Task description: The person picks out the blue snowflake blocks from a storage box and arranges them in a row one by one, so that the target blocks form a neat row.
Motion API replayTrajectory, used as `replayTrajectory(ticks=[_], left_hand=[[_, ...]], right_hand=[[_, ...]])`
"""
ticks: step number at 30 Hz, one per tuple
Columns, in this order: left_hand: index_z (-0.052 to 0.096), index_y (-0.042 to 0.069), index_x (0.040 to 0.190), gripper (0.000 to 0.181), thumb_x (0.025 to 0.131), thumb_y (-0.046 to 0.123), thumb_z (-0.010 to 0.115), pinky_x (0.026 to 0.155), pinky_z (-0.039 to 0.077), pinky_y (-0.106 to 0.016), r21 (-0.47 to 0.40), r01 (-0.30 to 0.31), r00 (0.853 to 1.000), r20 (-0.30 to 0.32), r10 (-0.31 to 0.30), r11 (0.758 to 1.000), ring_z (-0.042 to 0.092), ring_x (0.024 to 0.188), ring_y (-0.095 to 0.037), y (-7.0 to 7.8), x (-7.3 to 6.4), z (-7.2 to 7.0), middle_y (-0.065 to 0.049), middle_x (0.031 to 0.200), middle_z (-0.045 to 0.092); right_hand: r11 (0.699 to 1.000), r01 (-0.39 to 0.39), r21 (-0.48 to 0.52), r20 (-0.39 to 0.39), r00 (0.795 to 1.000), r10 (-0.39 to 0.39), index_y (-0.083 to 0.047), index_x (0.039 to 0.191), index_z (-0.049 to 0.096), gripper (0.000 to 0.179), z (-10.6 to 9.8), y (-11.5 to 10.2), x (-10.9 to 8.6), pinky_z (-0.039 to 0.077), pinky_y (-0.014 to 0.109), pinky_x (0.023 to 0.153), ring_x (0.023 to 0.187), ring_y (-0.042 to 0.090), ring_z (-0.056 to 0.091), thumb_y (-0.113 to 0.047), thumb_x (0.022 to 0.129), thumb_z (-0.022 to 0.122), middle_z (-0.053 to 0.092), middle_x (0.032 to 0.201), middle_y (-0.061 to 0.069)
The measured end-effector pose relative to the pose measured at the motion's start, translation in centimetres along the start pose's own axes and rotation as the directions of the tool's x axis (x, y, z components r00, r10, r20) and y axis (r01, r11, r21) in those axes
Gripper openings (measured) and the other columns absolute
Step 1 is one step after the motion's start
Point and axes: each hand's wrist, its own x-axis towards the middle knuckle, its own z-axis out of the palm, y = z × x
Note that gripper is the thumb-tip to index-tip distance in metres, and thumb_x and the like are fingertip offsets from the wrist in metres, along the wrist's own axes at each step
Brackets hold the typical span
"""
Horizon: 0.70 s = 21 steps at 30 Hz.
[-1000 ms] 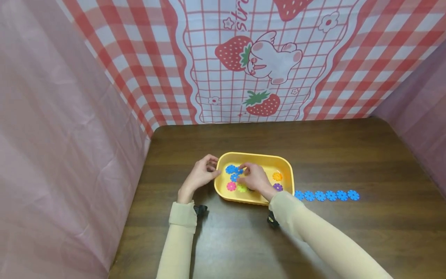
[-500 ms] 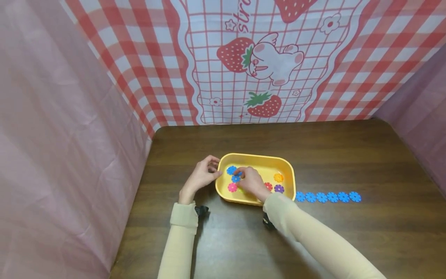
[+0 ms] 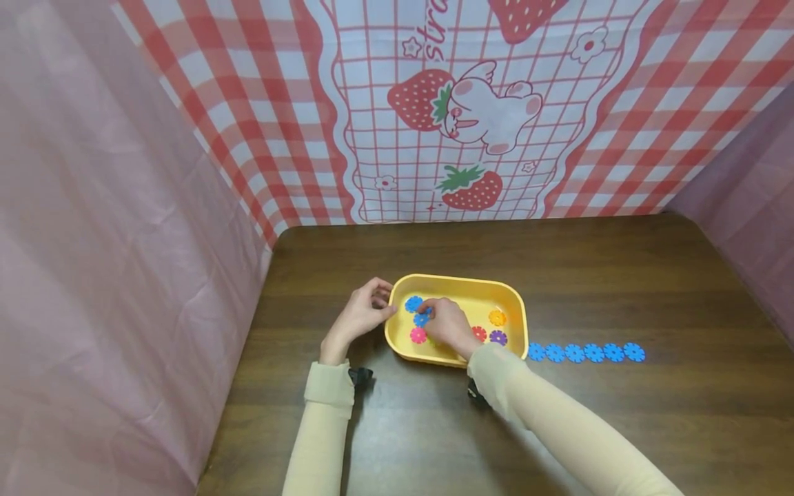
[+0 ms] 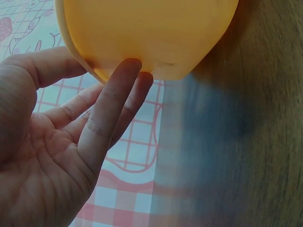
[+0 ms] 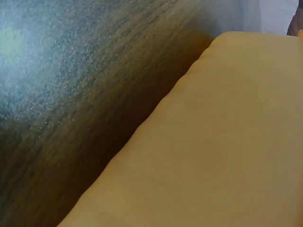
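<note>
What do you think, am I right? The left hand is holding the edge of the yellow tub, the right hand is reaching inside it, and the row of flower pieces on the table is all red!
Just the colour is wrong: the row of flower pieces is blue, as the head view shows. The left hand and right hand are as you said.

Pink drapes (image 3: 136,241) flank a red-checked cloth (image 3: 260,103) behind a brown wooden table (image 3: 620,289).

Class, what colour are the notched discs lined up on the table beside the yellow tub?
Blue; the lined-up notched discs show best in the head view.
</note>
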Motion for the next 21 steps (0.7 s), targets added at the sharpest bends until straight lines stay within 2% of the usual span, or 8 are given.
replayTrajectory(ticks=[4, 9, 16, 21], left_hand=[[0.058, 0.001, 0.119, 0.035, 0.088, 0.003, 0.073, 0.078, 0.056, -0.035, 0.004, 0.001, 1.000, -0.001, -0.001, 1.000, 0.065, 0.091, -0.025, -0.01, 0.00, 0.03, -0.013, 0.106, 0.065], [0.058, 0.001, 0.119, 0.034, 0.088, 0.003, 0.073, 0.078, 0.057, -0.035, 0.000, -0.003, 1.000, 0.004, 0.003, 1.000, 0.065, 0.091, -0.025, -0.03, -0.02, 0.06, -0.012, 0.106, 0.065], [0.059, 0.001, 0.119, 0.035, 0.088, 0.003, 0.074, 0.079, 0.056, -0.035, -0.004, 0.002, 1.000, 0.006, -0.002, 1.000, 0.065, 0.091, -0.025, 0.10, 0.00, 0.04, -0.013, 0.107, 0.065], [0.058, 0.002, 0.120, 0.035, 0.089, 0.004, 0.073, 0.079, 0.056, -0.035, -0.001, 0.009, 1.000, 0.010, -0.009, 1.000, 0.065, 0.092, -0.024, 0.09, -0.06, -0.04, -0.012, 0.107, 0.064]], right_hand=[[1.000, -0.008, 0.009, 0.005, 1.000, 0.008, -0.008, 0.112, 0.072, 0.039, 0.04, 0.04, 0.01, 0.040, 0.027, 0.052, 0.063, 0.020, 0.050, 0.005, 0.076, 0.064, 0.053, 0.072, 0.005], [0.999, 0.027, -0.022, -0.004, 1.000, -0.028, -0.008, 0.114, 0.072, 0.041, 0.28, 0.18, 0.01, 0.039, 0.029, 0.053, 0.059, 0.019, 0.048, 0.004, 0.076, 0.064, 0.049, 0.066, 0.003], [0.997, 0.044, -0.062, -0.030, 0.998, -0.046, -0.008, 0.112, 0.073, 0.037, 0.44, 0.24, 0.25, 0.044, 0.032, 0.066, 0.074, 0.022, 0.054, -0.007, 0.076, 0.080, 0.063, 0.083, 0.004], [0.995, 0.054, -0.080, -0.039, 0.998, -0.057, -0.008, 0.110, 0.074, 0.036, 0.59, 0.32, 0.33, 0.045, 0.033, 0.066, 0.074, 0.021, 0.054, -0.012, 0.076, 0.084, 0.063, 0.081, 0.003]])
